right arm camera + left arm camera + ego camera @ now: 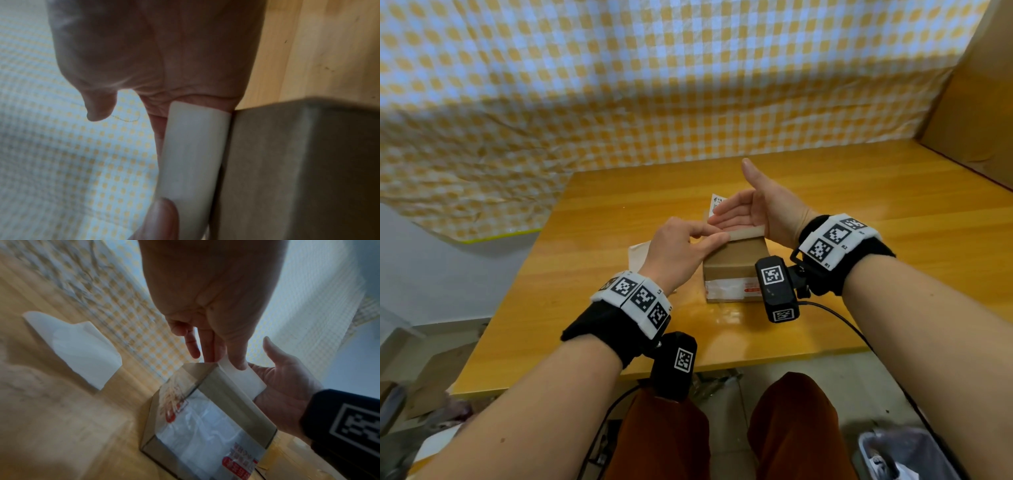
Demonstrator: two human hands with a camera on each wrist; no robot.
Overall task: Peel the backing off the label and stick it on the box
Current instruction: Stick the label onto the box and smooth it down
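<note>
The small brown cardboard box (732,270) sits on the yellow wooden surface (859,212), and the white rectangular label (244,378) lies over its top far edge, not yet pressed flat. The left hand (681,253) pinches the label's left end between thumb and forefinger, while the right hand (753,209) stays flat, fingers straight, palm backing the sheet. A loose white backing sheet (78,345) lies on the surface left of the box, so peeling looks done. To stick it well, I would keep the pinched end taut, lay one edge first, then sweep the flat palm across to avoid wrinkles.
</note>
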